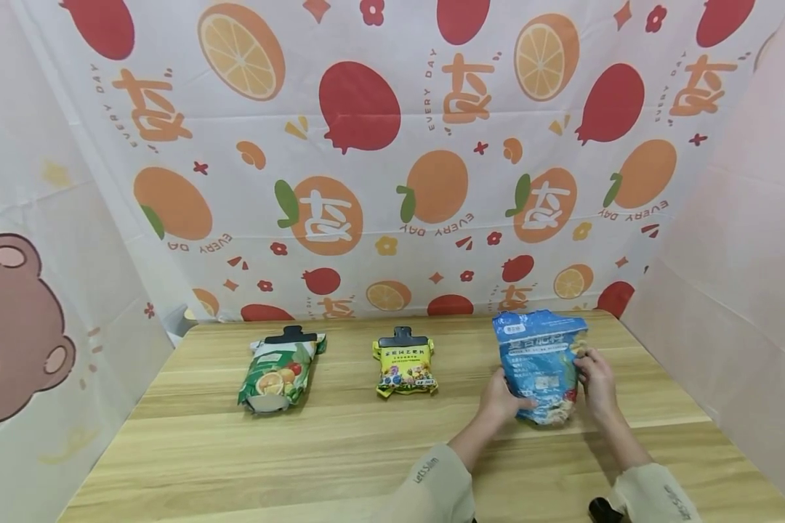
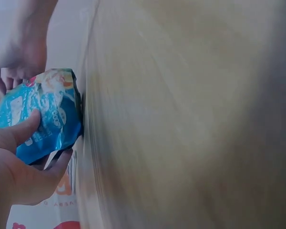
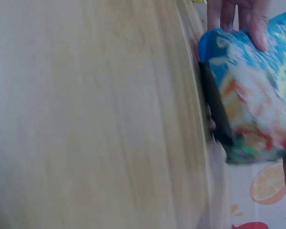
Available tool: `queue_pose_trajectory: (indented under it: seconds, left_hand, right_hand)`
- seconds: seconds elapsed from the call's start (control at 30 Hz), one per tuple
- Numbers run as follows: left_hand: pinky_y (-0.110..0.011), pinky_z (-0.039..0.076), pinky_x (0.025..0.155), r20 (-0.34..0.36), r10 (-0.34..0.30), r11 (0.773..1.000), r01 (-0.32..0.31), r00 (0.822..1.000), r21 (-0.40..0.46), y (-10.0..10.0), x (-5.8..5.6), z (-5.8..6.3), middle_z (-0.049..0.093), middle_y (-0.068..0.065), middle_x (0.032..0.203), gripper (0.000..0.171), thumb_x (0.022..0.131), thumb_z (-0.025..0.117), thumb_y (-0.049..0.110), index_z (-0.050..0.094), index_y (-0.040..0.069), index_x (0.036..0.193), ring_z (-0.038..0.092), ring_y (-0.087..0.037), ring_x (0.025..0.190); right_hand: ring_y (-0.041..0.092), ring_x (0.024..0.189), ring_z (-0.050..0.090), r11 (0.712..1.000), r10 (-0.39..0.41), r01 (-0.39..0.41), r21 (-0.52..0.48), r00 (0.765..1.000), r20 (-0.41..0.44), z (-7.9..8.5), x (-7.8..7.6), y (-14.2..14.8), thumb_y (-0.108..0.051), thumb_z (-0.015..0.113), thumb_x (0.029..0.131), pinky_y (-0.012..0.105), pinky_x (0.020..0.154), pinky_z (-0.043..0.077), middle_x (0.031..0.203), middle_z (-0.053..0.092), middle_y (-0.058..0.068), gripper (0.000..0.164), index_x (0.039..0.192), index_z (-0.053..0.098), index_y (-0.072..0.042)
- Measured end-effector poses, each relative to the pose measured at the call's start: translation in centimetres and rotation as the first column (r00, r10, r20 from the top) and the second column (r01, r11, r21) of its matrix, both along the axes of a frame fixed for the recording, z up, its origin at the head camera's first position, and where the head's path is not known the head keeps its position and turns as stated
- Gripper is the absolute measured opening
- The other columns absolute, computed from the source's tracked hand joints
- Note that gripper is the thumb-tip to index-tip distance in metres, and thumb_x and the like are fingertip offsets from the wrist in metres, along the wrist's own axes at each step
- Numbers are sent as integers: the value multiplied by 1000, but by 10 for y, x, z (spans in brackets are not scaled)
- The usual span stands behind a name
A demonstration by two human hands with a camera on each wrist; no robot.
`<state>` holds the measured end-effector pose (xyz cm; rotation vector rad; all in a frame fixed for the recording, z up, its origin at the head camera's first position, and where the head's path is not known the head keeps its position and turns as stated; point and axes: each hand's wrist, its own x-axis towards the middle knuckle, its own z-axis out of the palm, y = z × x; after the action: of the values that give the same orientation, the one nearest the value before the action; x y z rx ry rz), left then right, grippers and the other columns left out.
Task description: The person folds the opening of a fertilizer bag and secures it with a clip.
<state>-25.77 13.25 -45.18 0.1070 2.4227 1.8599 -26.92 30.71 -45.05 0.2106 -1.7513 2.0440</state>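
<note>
A blue fertilizer bag [image 1: 541, 370] with white lettering stands nearly upright at the right of the table. Its lower left side is gripped by my left hand [image 1: 499, 402], the thumb lying across the front and the fingers behind, as the left wrist view shows. My right hand [image 1: 597, 385] pinches the bag's right edge with curled fingers. In the right wrist view the bottom of the bag [image 3: 257, 109] is low over the table edge, and part of the right hand is out of frame.
On the wooden table [image 1: 288, 457], a green and white bag [image 1: 280, 374] with fruit pictures lies at the left under a black clip [image 1: 291, 334]. A small yellow fertilizer bag [image 1: 405, 369] with another black clip [image 1: 402, 337] is in the middle. Printed cloth [image 1: 392, 240] walls the back and sides.
</note>
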Motion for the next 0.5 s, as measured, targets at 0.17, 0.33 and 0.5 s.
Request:
queue_pose_trajectory:
  seconds: [0.17, 0.33, 0.5]
  left_hand:
    - [-36, 44, 89, -81, 28, 997, -35, 996, -75, -6, -4, 0, 60, -5, 113, 66, 63, 84, 5, 51, 7, 121, 52, -23, 109]
    - [-34, 45, 86, -149, 36, 984, -61, 988, -166, -7, -9, 0, 62, -4, 108, 63, 62, 85, 7, 52, 10, 116, 54, -23, 106]
    - [-35, 43, 90, -169, 47, 983, -75, 985, -167, -6, -12, 0, 60, -8, 113, 68, 62, 84, 3, 50, 6, 122, 52, -24, 110]
  right_hand:
    - [9, 68, 41, 969, 27, -41, 242, 998, 60, 11, 8, 0, 7, 43, 87, 19, 62, 42, 76, 39, 2, 5, 83, 41, 5]
    - [14, 91, 52, 867, 15, -107, 487, 982, 188, 21, 15, 3, 7, 54, 85, 17, 70, 45, 97, 52, 16, 24, 103, 39, 12]
    - [41, 112, 43, 812, 63, -212, 544, 958, 278, 18, 11, 10, -3, 61, 86, 25, 79, 47, 118, 46, 29, 45, 117, 31, 7]
